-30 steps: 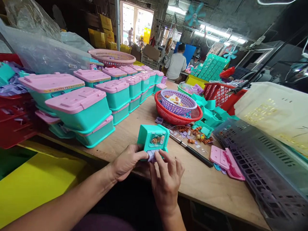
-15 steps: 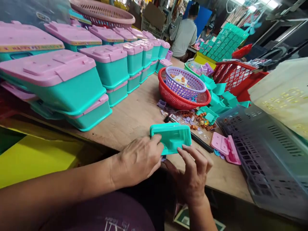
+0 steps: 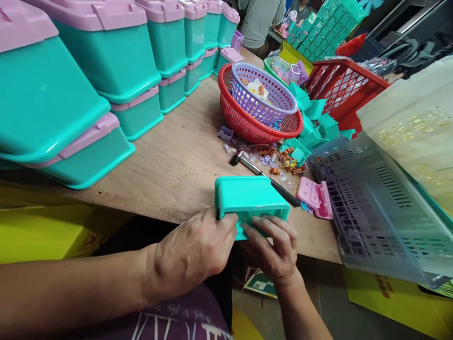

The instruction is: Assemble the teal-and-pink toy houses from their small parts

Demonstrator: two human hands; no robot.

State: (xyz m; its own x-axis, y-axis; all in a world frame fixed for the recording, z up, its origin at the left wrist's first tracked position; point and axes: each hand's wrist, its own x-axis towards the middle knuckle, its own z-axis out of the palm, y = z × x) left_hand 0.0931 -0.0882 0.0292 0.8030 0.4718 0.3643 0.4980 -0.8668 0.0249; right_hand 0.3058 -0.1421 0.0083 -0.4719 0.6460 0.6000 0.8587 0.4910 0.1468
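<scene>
A small teal plastic box (image 3: 247, 192) is tilted at the table's near edge, its open side facing me. My left hand (image 3: 198, 241) is closed on the box's left end, thumb at the rim. From the right, my right hand (image 3: 272, 245) grips the lower wall, with its fingers reaching into the opening. Part of the inside is hidden by my fingers. Just beyond the box lies a hammer (image 3: 264, 177) with a black handle. A pink hinged plastic piece (image 3: 314, 196) rests to the right of it.
Stacked teal boxes with pink lids (image 3: 123, 61) line the left. A purple basket (image 3: 264, 97) sits in a red basket (image 3: 244, 120), with small brown parts (image 3: 271, 153) in front. A grey crate (image 3: 375, 208) stands right. Another person (image 3: 260, 21) is at the back.
The box has been tipped over so that more of its outer wall shows. My right fingers have moved from its right edge into the opening. The view has shifted downward.
</scene>
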